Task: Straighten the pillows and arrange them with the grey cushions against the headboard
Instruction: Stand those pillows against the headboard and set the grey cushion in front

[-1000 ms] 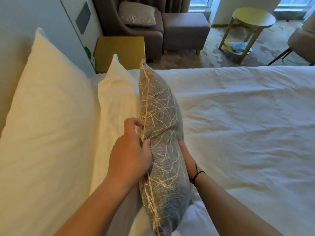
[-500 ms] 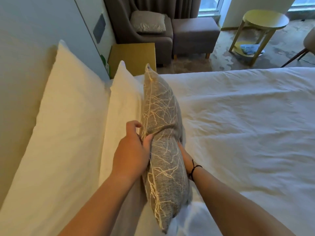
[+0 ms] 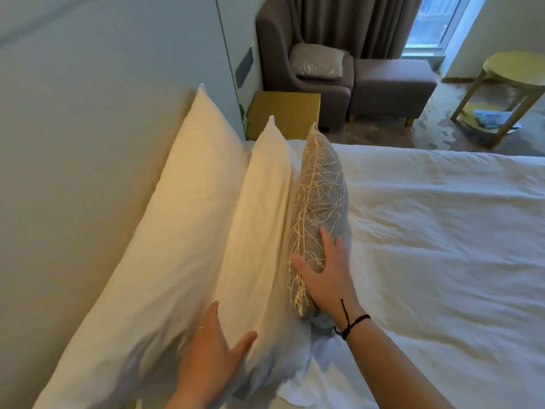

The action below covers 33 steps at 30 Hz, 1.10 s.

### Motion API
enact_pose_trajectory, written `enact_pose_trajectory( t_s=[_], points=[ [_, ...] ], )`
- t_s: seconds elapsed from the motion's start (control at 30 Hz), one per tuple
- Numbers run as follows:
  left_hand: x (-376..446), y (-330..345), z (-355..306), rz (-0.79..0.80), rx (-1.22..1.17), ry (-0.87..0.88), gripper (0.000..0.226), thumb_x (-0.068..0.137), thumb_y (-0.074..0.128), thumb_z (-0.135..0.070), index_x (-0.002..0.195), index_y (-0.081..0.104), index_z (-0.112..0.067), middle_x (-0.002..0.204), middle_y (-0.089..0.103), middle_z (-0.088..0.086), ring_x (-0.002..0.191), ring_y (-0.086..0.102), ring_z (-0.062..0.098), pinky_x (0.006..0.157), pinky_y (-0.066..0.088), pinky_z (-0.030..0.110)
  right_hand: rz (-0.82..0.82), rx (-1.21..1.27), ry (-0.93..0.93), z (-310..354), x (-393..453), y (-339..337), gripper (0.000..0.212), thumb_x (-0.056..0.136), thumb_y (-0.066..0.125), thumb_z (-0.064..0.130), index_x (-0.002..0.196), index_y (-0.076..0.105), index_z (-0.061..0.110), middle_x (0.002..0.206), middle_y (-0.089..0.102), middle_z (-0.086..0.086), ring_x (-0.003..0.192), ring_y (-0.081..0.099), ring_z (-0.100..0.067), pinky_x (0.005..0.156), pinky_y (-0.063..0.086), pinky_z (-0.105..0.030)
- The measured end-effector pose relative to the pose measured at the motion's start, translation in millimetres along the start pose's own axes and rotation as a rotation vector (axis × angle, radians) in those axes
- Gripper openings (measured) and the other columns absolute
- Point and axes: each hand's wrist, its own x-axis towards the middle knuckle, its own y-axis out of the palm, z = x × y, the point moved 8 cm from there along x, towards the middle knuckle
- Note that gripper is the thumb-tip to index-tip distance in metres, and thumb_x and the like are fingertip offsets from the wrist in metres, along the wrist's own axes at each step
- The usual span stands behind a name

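A grey cushion (image 3: 321,196) with a pale branch pattern stands on edge on the bed, leaning against a white pillow (image 3: 259,219). A larger white pillow (image 3: 165,231) behind that one rests against the beige headboard (image 3: 88,128). My right hand (image 3: 327,276) lies flat on the cushion's near end, fingers spread over its face and thumb by the seam. Fingers apart, my left hand (image 3: 212,358) rests on the near end of the smaller white pillow.
The white duvet (image 3: 442,246) covers the bed to the right. Beyond the bed are a yellow nightstand (image 3: 286,113), a grey armchair (image 3: 274,54) holding a second patterned cushion (image 3: 317,60), a grey ottoman (image 3: 392,84) and a round yellow table (image 3: 516,69).
The cushion was set down against the smaller white pillow. My left hand let go of it and moved onto the pillow's near end. My right hand went from gripping to lying flat.
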Motion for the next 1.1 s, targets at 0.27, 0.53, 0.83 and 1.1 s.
enact_pose_trajectory(
  t_s=[0.27, 0.53, 0.83, 1.1],
  points=[
    [-41.4, 6.3, 22.8, 0.075, 0.24, -0.032, 0.042, 0.081, 0.065, -0.058, 0.101, 0.058, -0.022, 0.098, 0.07, 0.002, 0.098, 0.065, 0.026, 0.073, 0.05, 0.034, 0.018, -0.205, -0.068, 11.0, -41.5, 2.6, 0.1, 0.073, 0.065, 0.068, 0.146, -0.002, 0.055, 0.163, -0.013, -0.001, 0.151, 0.0, -0.024, 0.118, 0.022, -0.05],
    [-64.2, -24.8, 47.1, -0.032, 0.276, 0.026, 0.027, 0.093, 0.058, -0.045, 0.087, 0.068, -0.02, 0.089, 0.072, 0.003, 0.089, 0.067, 0.025, 0.064, 0.046, 0.033, 0.092, -0.221, -0.055, 10.7, -40.5, 8.0, 0.097, 0.079, 0.063, 0.06, 0.149, -0.003, 0.053, 0.163, -0.017, 0.0, 0.151, -0.005, -0.029, 0.117, 0.021, -0.055],
    [-91.2, -41.2, 49.9, -0.053, 0.27, 0.063, 0.034, 0.088, 0.06, -0.055, 0.07, 0.06, -0.026, 0.066, 0.062, -0.008, 0.065, 0.06, 0.011, 0.049, 0.038, 0.029, 0.186, -0.126, -0.061, 9.1, -50.1, -8.6, 0.098, 0.074, 0.065, 0.071, 0.151, 0.008, 0.05, 0.164, -0.014, -0.001, 0.151, 0.001, -0.028, 0.116, 0.021, -0.052],
    [-94.9, -52.2, 47.5, -0.152, 0.071, 0.114, 0.046, 0.087, 0.058, -0.063, 0.064, 0.055, -0.023, 0.056, 0.058, -0.003, 0.053, 0.055, 0.009, 0.052, 0.045, 0.032, 0.105, 0.055, -0.025, -2.7, -91.6, -52.6, 0.085, 0.086, 0.069, 0.049, 0.153, 0.018, 0.038, 0.16, 0.025, 0.003, 0.145, 0.029, -0.023, 0.111, 0.033, -0.044]
  ],
)
